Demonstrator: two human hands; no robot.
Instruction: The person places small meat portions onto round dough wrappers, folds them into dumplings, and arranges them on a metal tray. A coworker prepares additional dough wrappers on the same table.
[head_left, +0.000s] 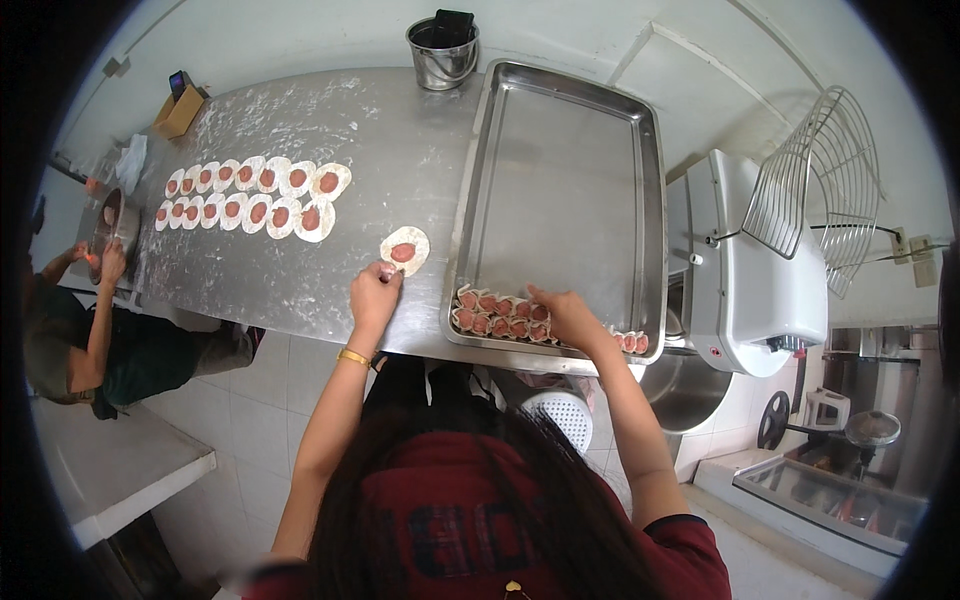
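Note:
My left hand pinches the near edge of a round dough wrapper with a dab of pink meat filling on it. This wrapper lies flat on the steel table, apart from the others. My right hand reaches into the near part of a large metal tray, its fingers curled down at the right end of two rows of open-topped meat dumplings. It appears to grip the end dumpling, though the hand hides most of that one. A few more dumplings sit in the tray's near right corner.
Two rows of filled wrappers lie on the floured table. A metal bucket stands behind. Right of the tray is a white mixer with a wire guard. At far left, another person handles a metal bowl.

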